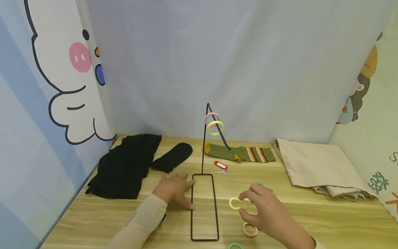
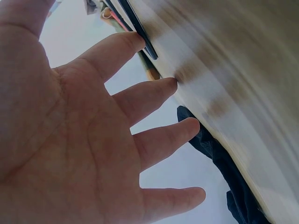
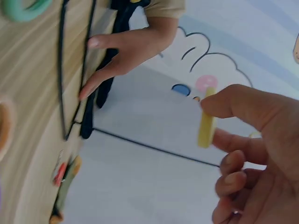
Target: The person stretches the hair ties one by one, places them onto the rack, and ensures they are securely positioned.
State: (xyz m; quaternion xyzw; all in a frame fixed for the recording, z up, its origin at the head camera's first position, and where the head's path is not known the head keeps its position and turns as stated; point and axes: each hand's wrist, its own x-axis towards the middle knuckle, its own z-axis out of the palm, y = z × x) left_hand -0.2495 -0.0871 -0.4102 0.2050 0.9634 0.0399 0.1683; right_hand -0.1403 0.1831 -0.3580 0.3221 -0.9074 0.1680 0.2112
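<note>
My right hand pinches a pale yellow ring between thumb and index finger, above the table and right of a black wire stand. Fingers spread, my left hand rests at the left side of the stand's rectangular base, its thumb and index fingertips at the wire. From the stand's upright a sloping arm comes forward. A pink ring and another yellow ring hang on that arm. Below my right hand lie a tan ring and a green ring, the latter cut off by the frame.
Black cloth and a dark sock-shaped piece lie at the left. Behind the stand are a green striped sock and a key with a red tag. Folded beige cloth lies at the right. Curtains surround the table.
</note>
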